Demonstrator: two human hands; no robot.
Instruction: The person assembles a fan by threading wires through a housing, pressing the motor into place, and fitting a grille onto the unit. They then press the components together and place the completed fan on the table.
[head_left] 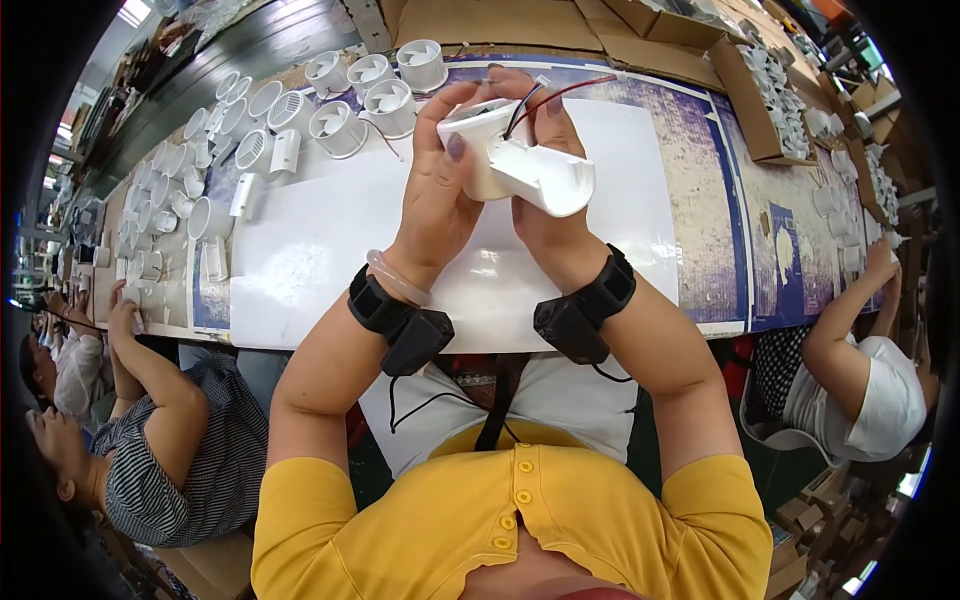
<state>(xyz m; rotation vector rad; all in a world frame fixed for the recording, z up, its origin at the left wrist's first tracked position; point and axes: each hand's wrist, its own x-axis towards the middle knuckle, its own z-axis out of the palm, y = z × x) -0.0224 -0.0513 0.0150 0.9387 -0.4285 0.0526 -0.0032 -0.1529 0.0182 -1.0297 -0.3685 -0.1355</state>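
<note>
Above the white sheet (330, 210) I hold a white plastic fan housing (492, 178) with an open, trough-shaped handle (560, 185) angled to the lower right. My left hand (435, 190) is closed round the housing's left side, its thumb lying on the near face. From the other side my right hand (552, 130) grips it, fingers behind it and partly hidden. Thin red and dark wires (560, 93) come out where handle and housing meet; a small white connector (543, 82) shows at the top. Whether anything sits inside the housing is hidden.
White round fan units with blades (388, 105) stand at the far side. Many white rings and shells (165, 185) crowd the left. A cardboard box (765, 100) of small white parts is at the far right. People work on both sides; a striped sleeve (150, 490) shows left.
</note>
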